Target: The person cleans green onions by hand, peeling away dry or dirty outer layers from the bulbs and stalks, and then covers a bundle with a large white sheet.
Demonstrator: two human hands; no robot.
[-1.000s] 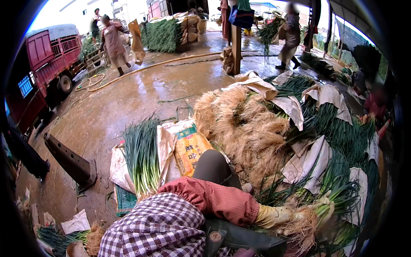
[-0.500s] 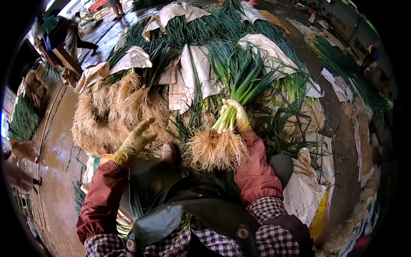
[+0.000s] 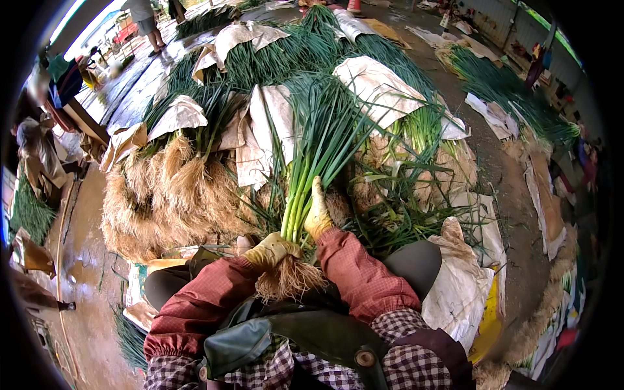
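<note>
A bunch of green onions (image 3: 296, 201) stands in front of me, its leaves fanned up and away and its pale roots (image 3: 289, 279) hanging toward my lap. My left hand (image 3: 274, 251), in a yellowish glove, is closed round the white lower ends just above the roots. Along the right side of the stalks lies my right hand (image 3: 318, 211), gloved too, seen nearly edge-on with its fingers stretched upward. Part of that hand is hidden, but it appears to touch the stalks without wrapping them.
Behind the bunch spreads a big heap of green onions (image 3: 260, 65), roots (image 3: 175, 201) toward me, partly covered by pale cloths (image 3: 377, 88). Loose leaves (image 3: 390, 224) lie right of centre. A whitish sack (image 3: 455, 292) is beside my right knee. Other people (image 3: 144, 23) are at far left.
My left hand has come in from the left and closed on the bunch's base. My right hand has loosened from round the stalks to their right side. The bunch has shifted left and nearer me.
</note>
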